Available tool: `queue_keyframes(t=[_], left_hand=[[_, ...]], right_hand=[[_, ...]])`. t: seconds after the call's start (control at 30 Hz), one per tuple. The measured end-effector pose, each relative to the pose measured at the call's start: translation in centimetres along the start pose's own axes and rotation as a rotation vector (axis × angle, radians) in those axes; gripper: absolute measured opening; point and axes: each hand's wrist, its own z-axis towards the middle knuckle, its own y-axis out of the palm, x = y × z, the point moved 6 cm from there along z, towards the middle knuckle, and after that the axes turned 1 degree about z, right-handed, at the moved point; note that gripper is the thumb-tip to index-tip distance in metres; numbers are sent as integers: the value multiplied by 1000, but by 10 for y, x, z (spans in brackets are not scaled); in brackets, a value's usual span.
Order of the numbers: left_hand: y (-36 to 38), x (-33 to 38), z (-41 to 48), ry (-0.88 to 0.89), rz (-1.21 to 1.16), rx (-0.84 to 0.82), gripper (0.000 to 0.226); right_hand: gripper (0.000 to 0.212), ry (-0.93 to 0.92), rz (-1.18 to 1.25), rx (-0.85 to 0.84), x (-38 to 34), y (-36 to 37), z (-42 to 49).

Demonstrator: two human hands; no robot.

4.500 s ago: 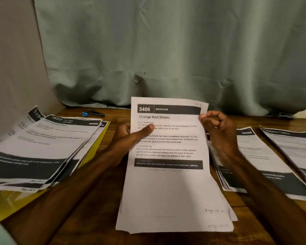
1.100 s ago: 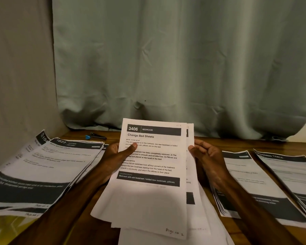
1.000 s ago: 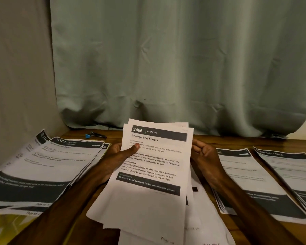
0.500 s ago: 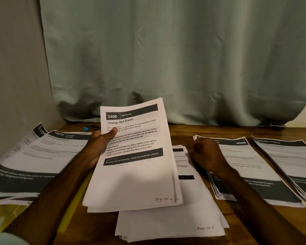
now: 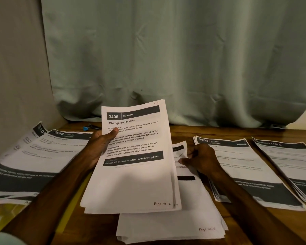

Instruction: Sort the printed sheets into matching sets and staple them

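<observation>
The left hand (image 5: 97, 147) grips a raised sheaf of white printed sheets (image 5: 134, 183) headed "3406 Change Bed Sheets", thumb on its front. The sheaf overhangs the left part of a flat pile of white printed sheets (image 5: 175, 225) on the brown wooden table (image 5: 184, 133). The right hand (image 5: 201, 160), fingers curled, pinches the pile's top sheet (image 5: 179, 151) at its right edge. Left of the pile lie fanned 1623 sheets (image 5: 48, 152); to the right lies the 3800 stack (image 5: 242, 167).

Pile (image 5: 168, 227) between left stack (image 5: 34, 156), right stack (image 5: 245, 165)
</observation>
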Motion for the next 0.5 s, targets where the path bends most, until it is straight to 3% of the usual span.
queue_keyframes(t=[0.17,0.33,0.5], left_hand=[[3,2,-4,6,-18,-4,40],[4,4,-5,2,-15,-21,37],[6,4,-7,5,2,-34,31]], right_hand=[[23,-11,242,62,1,-10,3],[28,62,529,-53,8,-9,4],[27,-20,647,-71,1,-19,2]])
